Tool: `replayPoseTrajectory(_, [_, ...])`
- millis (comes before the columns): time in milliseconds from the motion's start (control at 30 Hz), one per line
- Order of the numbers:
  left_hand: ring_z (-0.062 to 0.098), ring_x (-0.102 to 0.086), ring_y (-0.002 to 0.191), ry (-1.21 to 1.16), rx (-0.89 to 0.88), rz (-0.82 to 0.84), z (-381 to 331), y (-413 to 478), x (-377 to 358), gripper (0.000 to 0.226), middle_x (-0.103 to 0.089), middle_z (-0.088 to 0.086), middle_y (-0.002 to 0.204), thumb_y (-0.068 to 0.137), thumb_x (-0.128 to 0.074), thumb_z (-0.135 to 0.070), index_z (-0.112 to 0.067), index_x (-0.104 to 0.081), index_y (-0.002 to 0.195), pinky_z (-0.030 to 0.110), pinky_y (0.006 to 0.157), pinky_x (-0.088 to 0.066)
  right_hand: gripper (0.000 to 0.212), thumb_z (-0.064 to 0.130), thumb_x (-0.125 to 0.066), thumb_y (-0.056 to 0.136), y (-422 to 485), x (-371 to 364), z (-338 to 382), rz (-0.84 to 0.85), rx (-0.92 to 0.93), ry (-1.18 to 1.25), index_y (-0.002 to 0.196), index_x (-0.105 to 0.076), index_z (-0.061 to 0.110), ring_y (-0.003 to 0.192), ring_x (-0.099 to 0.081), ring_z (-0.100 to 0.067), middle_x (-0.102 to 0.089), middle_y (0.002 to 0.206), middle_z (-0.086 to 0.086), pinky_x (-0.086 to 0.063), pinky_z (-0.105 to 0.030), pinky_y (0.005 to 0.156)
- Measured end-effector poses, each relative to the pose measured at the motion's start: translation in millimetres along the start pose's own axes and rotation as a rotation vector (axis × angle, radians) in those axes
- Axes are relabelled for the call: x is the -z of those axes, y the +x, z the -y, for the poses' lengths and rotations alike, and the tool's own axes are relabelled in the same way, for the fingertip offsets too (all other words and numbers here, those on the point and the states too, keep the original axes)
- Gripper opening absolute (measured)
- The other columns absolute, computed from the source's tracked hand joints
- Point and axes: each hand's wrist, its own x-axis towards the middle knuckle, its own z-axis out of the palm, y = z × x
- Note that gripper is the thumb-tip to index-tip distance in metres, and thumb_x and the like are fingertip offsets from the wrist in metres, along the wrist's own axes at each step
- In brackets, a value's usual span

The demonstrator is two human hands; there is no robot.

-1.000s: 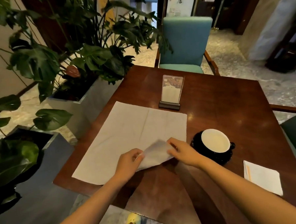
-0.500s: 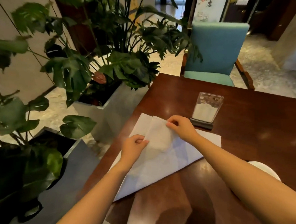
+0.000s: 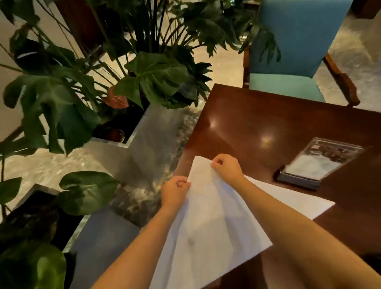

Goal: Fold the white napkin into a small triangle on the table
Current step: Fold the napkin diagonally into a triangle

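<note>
I take the table [image 3: 261, 123] as my marker: one table, that's my count. On it I see one white napkin [image 3: 211, 220], just the one sheet. One clear card stand [image 3: 318, 162] on the table too, right of the napkin. Hands over the table's left edge: two, one left hand [image 3: 174, 191], one right hand [image 3: 227, 167]. Past the table's far edge, one teal chair [image 3: 300, 32]. Off the table's left side I get two planters, one pale planter [image 3: 153, 133] and one grey planter [image 3: 95, 240]. One reddish flower [image 3: 115, 100] in the pale one. The leaves overlap too much; I can't count them.
</note>
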Motion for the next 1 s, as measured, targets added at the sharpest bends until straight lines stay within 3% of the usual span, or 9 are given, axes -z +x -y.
replayPoseTrajectory(100, [0.03, -0.059, 0.072, 0.098, -0.017, -0.002, 22.3, 10.7, -12.0, 0.011, -0.067, 0.009, 0.074, 0.078, -0.058, -0.015, -0.017, -0.064, 0.069, 0.04, 0.067, -0.049, 0.016, 0.014, -0.056, 0.085, 10.1, -20.3, -12.8, -0.056, -0.001, -0.139, 0.075, -0.068, 0.016, 0.083, -0.06, -0.026, -0.067, 0.082, -0.004, -0.049, -0.035, 0.074])
replayPoseTrajectory(233, [0.02, -0.054, 0.069, 0.177, -0.1, -0.071, 36.8, 11.7, -21.0, 0.009, -0.058, -0.004, 0.076, 0.081, -0.057, -0.017, -0.022, -0.064, 0.077, 0.036, 0.061, -0.047, 0.013, 0.02, -0.055, 0.092, 9.6, -34.2, -24.3, -0.185, 0.037, -0.222, 0.095, -0.066, 0.014, 0.098, -0.05, -0.025, -0.061, 0.1, -0.004, -0.037, -0.035, 0.084])
replayPoseTrajectory(367, [0.023, -0.053, 0.093, 0.243, -0.133, -0.126, 36.4, 7.4, -28.7, 0.024, -0.054, 0.001, 0.104, 0.088, -0.054, -0.018, -0.019, -0.058, 0.112, 0.039, 0.078, -0.047, 0.018, 0.019, -0.051, 0.093, 9.6, -38.7, -29.6, -0.256, 0.056, -0.189, 0.105, -0.063, 0.012, 0.101, -0.048, -0.026, -0.059, 0.106, -0.006, -0.035, -0.034, 0.087])
replayPoseTrajectory(467, [0.026, -0.052, 0.101, 0.34, -0.348, -0.265, 35.8, -7.0, -36.7, 0.028, -0.055, 0.009, 0.116, 0.093, -0.044, -0.019, -0.013, -0.054, 0.119, 0.043, 0.086, -0.049, 0.03, 0.022, -0.04, 0.094, -15.0, -35.6, -26.7, -0.243, 0.126, -0.083, 0.116, -0.059, 0.013, 0.109, -0.05, -0.026, -0.06, 0.116, -0.007, -0.036, -0.032, 0.094])
replayPoseTrajectory(533, [0.024, -0.049, 0.114, 0.363, -0.444, -0.226, 38.0, -19.7, -48.6, 0.039, -0.054, 0.01, 0.129, 0.095, -0.033, -0.026, -0.013, -0.051, 0.127, 0.039, 0.098, -0.04, 0.039, 0.024, -0.036, 0.094, -50.8, -41.2, -32.9, -0.143, 0.238, -0.117, 0.126, -0.054, 0.01, 0.121, -0.048, -0.027, -0.057, 0.129, -0.01, -0.031, -0.029, 0.104])
replayPoseTrajectory(600, [0.02, -0.03, 0.133, 0.479, -0.494, -0.075, 48.6, -28.6, -64.7, 0.047, -0.04, 0.01, 0.145, 0.095, -0.029, -0.027, -0.012, -0.037, 0.139, 0.037, 0.111, -0.021, 0.046, 0.029, -0.03, 0.097, -86.7, -50.9, -48.9, -0.043, 0.334, -0.305, 0.138, -0.043, 0.011, 0.136, -0.035, -0.022, -0.042, 0.146, -0.007, -0.014, -0.03, 0.115])
replayPoseTrajectory(733, [0.022, -0.008, 0.143, 0.781, -0.528, 0.023, 68.0, -35.4, -79.1, 0.055, -0.021, 0.008, 0.153, 0.096, -0.024, -0.036, -0.014, -0.019, 0.146, 0.048, 0.114, -0.009, 0.057, 0.049, -0.008, 0.098, -109.6, -38.7, -93.2, 0.003, 0.234, -0.51, 0.148, -0.012, 0.023, 0.145, -0.003, -0.014, -0.008, 0.156, 0.005, 0.0, -0.035, 0.116])
replayPoseTrajectory(867, [0.024, -0.011, 0.143, 0.871, -0.559, 0.0, 65.0, -37.2, -75.8, 0.058, -0.022, 0.007, 0.154, 0.095, -0.031, -0.042, -0.016, -0.024, 0.146, 0.046, 0.115, -0.008, 0.059, 0.053, -0.01, 0.095, -116.9, 2.2, -128.9, -0.025, 0.127, -0.576, 0.147, -0.005, 0.027, 0.145, 0.002, -0.015, -0.002, 0.155, 0.008, 0.005, -0.037, 0.118])
replayPoseTrajectory(1000, [0.024, -0.016, 0.141, 0.879, -0.569, 0.0, 62.5, -39.9, -75.5, 0.058, -0.028, 0.006, 0.152, 0.093, -0.035, -0.045, -0.017, -0.028, 0.144, 0.04, 0.115, -0.001, 0.069, 0.056, -0.001, 0.092, -134.1, 46.0, -172.9, -0.111, -0.029, -0.646, 0.148, -0.015, 0.017, 0.145, -0.006, -0.021, -0.009, 0.156, 0.0, -0.007, -0.043, 0.117])
